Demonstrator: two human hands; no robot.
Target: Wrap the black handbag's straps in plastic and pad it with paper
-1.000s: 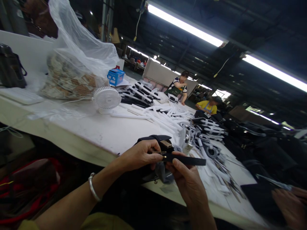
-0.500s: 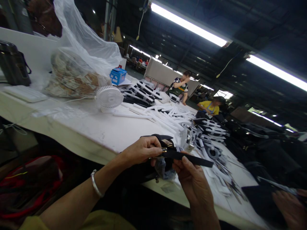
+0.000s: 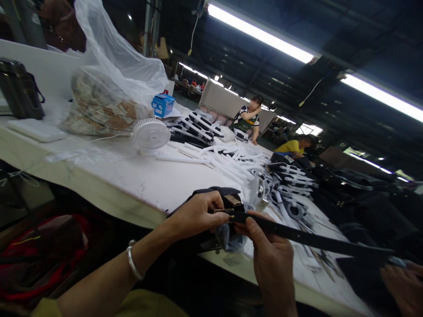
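My left hand (image 3: 205,213) pinches a small gold buckle (image 3: 224,211) between thumb and fingers. My right hand (image 3: 269,251) grips a black strap (image 3: 307,235) just to the right of the buckle. One end of the strap is at the buckle; the rest stretches far to the right, with small holes along it. Behind my hands sits a black bag (image 3: 211,192) with a gold metal plate (image 3: 232,200), at the table's near edge. Greyish plastic wrap (image 3: 228,237) hangs below the buckle.
White wrapped strips (image 3: 228,163) lie in a heap on the table (image 3: 139,176). A white fan (image 3: 151,134), a plastic bag (image 3: 102,101) and a blue box (image 3: 163,105) stand at the left. A co-worker's hand (image 3: 403,281) is at the lower right.
The strap has been drawn through to the right; a much longer length now extends past my right hand. The far co-worker in yellow has leaned over.
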